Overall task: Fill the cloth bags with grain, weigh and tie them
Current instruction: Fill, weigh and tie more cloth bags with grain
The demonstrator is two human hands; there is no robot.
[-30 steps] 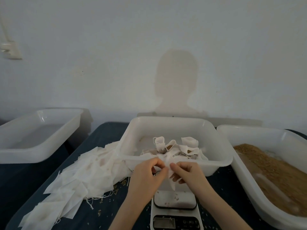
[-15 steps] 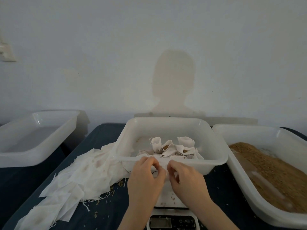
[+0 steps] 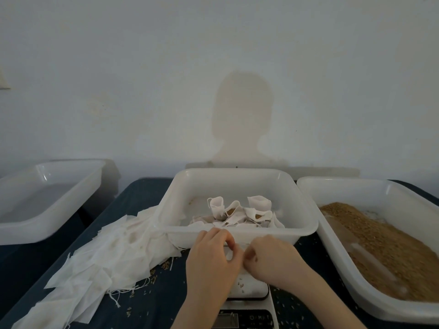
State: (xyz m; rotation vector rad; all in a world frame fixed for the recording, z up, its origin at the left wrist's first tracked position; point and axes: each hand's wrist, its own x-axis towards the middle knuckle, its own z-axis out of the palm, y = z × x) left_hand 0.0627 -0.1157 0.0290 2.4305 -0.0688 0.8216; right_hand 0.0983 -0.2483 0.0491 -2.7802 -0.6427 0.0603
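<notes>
My left hand [image 3: 212,256] and my right hand [image 3: 268,257] are close together over the white scale [image 3: 249,288], fingers curled around a small white cloth bag [image 3: 230,254] that is mostly hidden between them. Just behind them stands a white tub [image 3: 237,231] holding several filled, open-topped cloth bags [image 3: 237,211]. A heap of flat empty cloth bags [image 3: 102,257] lies on the dark table to the left. On the right, a white tub [image 3: 332,186] holds brown grain [image 3: 380,245].
An empty white tub [image 3: 47,200] sits at the far left on a separate surface. Loose grains [image 3: 164,267] and threads are scattered on the dark table around the scale. The scale's display [image 3: 247,319] is at the bottom edge. A plain wall rises behind.
Both hands have come down from the tub's front rim to just above the scale platform, still close together on the small bag.
</notes>
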